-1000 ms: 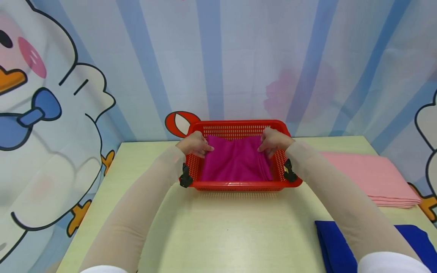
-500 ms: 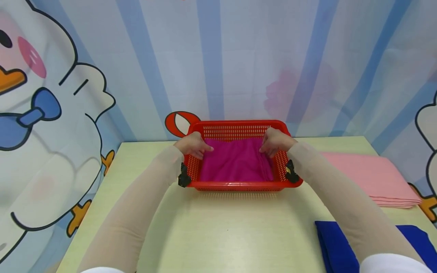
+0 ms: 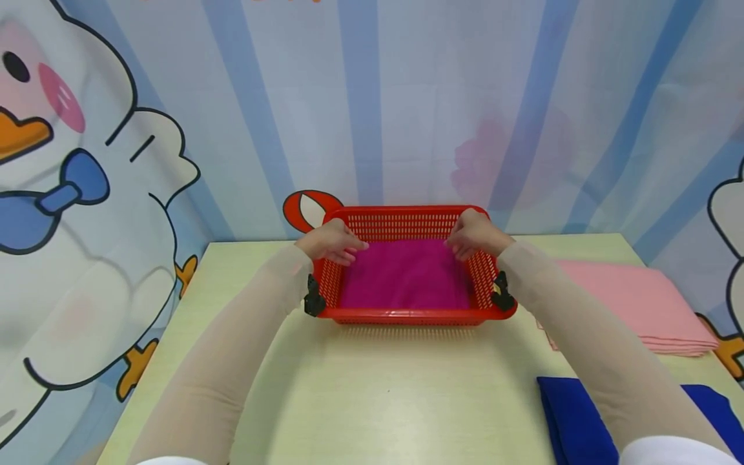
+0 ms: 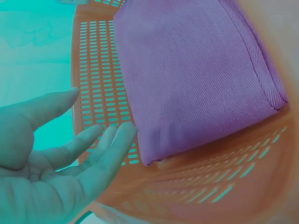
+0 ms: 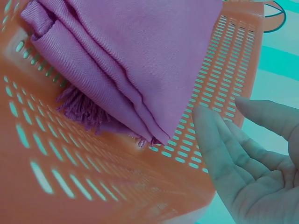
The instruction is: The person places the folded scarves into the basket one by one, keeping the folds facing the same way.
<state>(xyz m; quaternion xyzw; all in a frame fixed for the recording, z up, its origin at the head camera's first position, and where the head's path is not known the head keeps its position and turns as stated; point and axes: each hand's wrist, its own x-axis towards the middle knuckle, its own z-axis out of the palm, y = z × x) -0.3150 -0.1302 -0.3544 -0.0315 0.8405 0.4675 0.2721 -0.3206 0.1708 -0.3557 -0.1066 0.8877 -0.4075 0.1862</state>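
Note:
A folded magenta scarf [image 3: 407, 278] lies flat inside a red plastic basket [image 3: 407, 314]. Its fringe [image 5: 84, 109] shows at one end in the right wrist view, beside several stacked folds. My left hand [image 3: 334, 242] hovers over the basket's left side. In the left wrist view the fingers [image 4: 124, 135] are loosely extended by a corner of the scarf, with the thumb apart from them. My right hand [image 3: 473, 234] is over the opposite side. Its fingers [image 5: 203, 121] are relaxed near the scarf's far corner, and nothing is between them and the thumb.
A folded pink cloth [image 3: 639, 297] lies to the right on the pale yellow table [image 3: 360, 394]. Nearer, a folded blue cloth [image 3: 564, 413] is partly covered by my right forearm. A printed curtain [image 3: 407, 97] hangs behind the table.
Both hands held the scarf's far corners earlier and have let go, rising slightly off it. The scarf has sunk flat in the basket, and its folds have smoothed out.

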